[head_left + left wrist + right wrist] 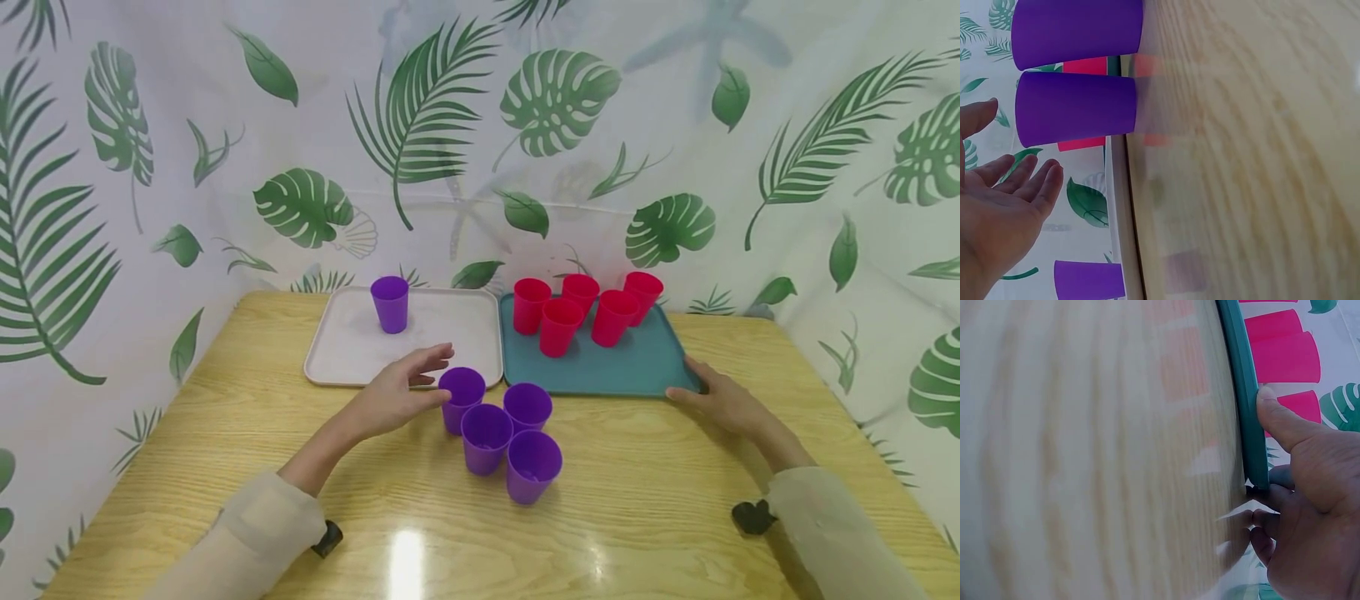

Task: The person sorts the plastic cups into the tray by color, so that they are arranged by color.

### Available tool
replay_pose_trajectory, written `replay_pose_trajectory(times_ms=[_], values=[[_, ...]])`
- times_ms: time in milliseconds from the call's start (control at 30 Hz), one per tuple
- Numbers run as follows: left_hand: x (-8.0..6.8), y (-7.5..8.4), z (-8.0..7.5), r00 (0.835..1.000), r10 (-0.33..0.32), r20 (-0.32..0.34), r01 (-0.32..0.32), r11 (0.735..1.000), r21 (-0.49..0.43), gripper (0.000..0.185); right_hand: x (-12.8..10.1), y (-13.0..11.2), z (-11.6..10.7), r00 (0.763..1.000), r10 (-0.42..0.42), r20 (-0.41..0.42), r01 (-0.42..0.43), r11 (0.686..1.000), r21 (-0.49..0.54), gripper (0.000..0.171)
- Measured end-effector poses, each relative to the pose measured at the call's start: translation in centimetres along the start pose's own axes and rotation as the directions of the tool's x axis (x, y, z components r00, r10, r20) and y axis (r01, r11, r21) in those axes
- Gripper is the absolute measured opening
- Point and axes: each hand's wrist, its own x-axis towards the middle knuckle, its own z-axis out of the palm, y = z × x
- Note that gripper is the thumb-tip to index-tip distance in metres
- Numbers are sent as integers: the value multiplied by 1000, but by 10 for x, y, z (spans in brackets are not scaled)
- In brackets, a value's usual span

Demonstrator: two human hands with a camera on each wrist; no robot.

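Observation:
Several purple cups stand clustered on the wooden table; the nearest to my left hand is a purple cup (462,398) (1075,109). My left hand (429,379) (1019,164) is spread open just left of that cup, its fingers straight, holding nothing. Another purple cup (390,303) (1088,279) stands upright on the white tray (337,354). Several red cups (558,325) (1282,356) stand on the teal tray (637,371) (1241,394). My right hand (688,392) (1266,469) pinches the teal tray's near right corner, thumb (1279,419) on the rim, fingers curled beneath.
The two trays lie side by side at the back of the table (675,500), close to a leaf-print curtain (480,150) that surrounds the table on three sides. Bare wood runs along the table's front and left parts.

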Motion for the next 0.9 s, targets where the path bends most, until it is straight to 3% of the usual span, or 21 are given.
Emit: replay_pose_trajectory(times_ms=[200,900], values=[[-1,-2,5,999,-33,21,33,999,-8,71,-2,-2,-1,1000,-5,-3,5,1000,4,97],[2,-9,16,997,-56,60,56,998,8,72,-3,-1,1,1000,1,-3,-1,1000,20,99]])
